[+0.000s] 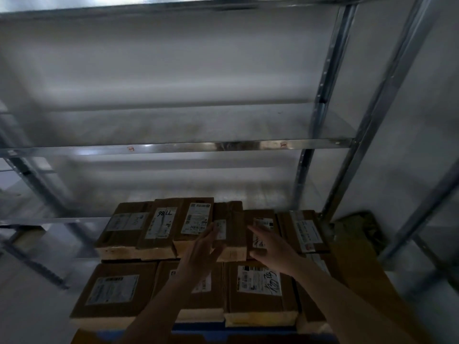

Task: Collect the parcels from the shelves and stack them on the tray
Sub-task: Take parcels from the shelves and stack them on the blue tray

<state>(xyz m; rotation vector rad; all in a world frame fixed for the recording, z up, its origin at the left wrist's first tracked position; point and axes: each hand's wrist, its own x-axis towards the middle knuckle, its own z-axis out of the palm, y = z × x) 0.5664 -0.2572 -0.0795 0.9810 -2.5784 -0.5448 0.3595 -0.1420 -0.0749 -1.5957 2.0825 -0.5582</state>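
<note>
Brown cardboard parcels (116, 291) are lying in two rows on a blue tray (198, 327) below the metal shelves (188, 146); the left hand (202, 247) is reaching over them with fingers straight, touching a small parcel (229, 228) in the far row. Beside it, the right hand (270, 247) is resting with fingers loosely spread on the next parcel (260, 219), gripping nothing.

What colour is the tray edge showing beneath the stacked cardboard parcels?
Blue: the plastic tray edge shows best in the head view.
</note>
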